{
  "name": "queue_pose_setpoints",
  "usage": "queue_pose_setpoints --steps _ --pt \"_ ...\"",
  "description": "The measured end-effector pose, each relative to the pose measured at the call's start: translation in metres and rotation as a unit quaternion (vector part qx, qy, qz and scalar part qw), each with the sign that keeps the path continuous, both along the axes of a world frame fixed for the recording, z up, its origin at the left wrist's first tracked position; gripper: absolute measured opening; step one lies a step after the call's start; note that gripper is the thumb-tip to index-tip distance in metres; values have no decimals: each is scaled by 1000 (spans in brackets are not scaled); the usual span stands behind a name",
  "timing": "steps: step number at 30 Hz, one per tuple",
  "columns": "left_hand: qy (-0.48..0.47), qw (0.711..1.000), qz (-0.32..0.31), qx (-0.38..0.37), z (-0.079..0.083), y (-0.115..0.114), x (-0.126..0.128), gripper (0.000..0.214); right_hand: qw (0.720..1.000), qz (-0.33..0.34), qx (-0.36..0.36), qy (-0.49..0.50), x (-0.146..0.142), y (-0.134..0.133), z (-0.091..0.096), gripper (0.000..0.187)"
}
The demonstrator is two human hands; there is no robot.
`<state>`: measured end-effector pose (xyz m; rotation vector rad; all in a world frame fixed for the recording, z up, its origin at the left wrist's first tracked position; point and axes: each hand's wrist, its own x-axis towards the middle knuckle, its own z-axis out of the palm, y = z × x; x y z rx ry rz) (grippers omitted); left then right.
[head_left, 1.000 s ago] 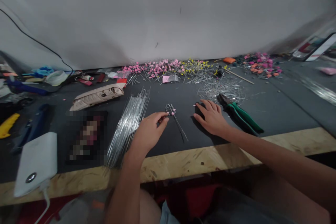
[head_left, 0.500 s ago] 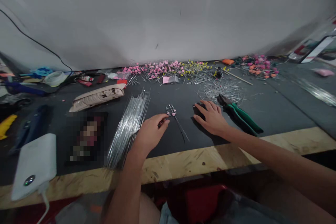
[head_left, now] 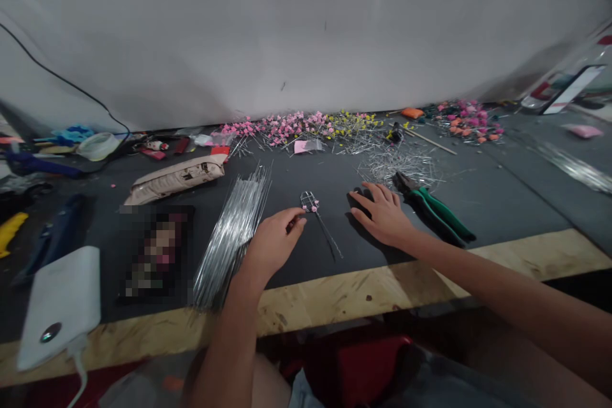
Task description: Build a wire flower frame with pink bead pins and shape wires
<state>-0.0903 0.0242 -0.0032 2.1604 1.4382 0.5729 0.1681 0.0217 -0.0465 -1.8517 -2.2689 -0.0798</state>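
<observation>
Little moved over the last second: left hand (head_left: 275, 239) has dropped slightly toward the near edge of the surface (head_left: 296, 262); right hand (head_left: 385, 217) about the same; view drifted a touch.

Wire frame (head_left: 310, 199) lies around mid-surface, closer to the near edge than the far, stem (head_left: 329, 239) slanting toward that edge. Left index tip just beside it, contact uncertain; thumb and index slightly parted, nothing seen between. Right hand palm down, fingers spread, no hold visible; underside hidden.

Done: loop formed, stem drawn out, a few pink flowers (head_left: 314, 209) along the loop's lower part. Left, by my reading: upper arc bare, so likely only part dressed. Plenty of stock: pink pile (head_left: 296, 126) and yellow pile (head_left: 354, 121) along the far edge, wires (head_left: 232, 236) reaching the near edge. Pliers (head_left: 435, 210) unheld, right of the right hand.
</observation>
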Motion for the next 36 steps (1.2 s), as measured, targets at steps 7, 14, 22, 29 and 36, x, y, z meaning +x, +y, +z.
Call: queue_pose_setpoints --steps 7,14,22,29,36 --pt "3 1000 -5 -2 -2 1 1 25 999 -25 21 12 -1 0 -1 47" --pt "7 1000 -4 -2 -1 1 1 26 999 -38 25 9 0 0 -3 47" --pt "11 1000 -3 -3 -2 0 1 25 996 -80 42 9 -1 1 -4 51" --pt "15 1000 -4 -3 -1 1 2 25 997 -67 38 7 -1 1 -3 45" --pt "10 1000 -9 2 -2 0 2 26 993 -92 59 35 0 2 -8 48"
